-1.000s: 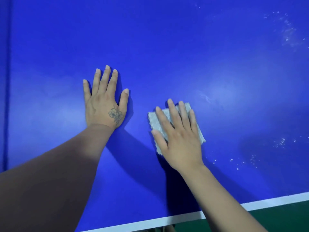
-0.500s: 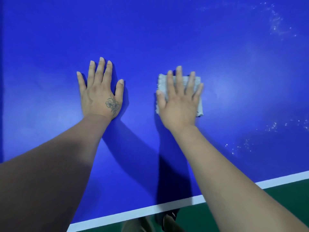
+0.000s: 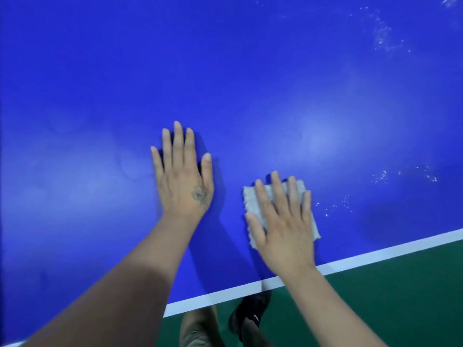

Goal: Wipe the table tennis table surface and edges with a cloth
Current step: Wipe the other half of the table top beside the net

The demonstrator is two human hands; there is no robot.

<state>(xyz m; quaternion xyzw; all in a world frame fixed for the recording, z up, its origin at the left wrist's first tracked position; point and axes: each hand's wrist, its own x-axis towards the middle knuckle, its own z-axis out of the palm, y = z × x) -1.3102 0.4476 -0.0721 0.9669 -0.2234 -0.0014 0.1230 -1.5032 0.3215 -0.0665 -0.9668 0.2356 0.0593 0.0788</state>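
Cloth (image 3: 273,196) under the flat, spread right hand (image 3: 283,221) has slid back toward the table (image 3: 100,96) edge.

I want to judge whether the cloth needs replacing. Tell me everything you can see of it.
The cloth is a small pale grey, roughly rectangular pad that looks fuzzy, with frayed, uneven edges. It lies flat on the blue table, near the white edge line. The right hand presses on it with straight, spread fingers, hiding most of its middle. No stains can be made out.
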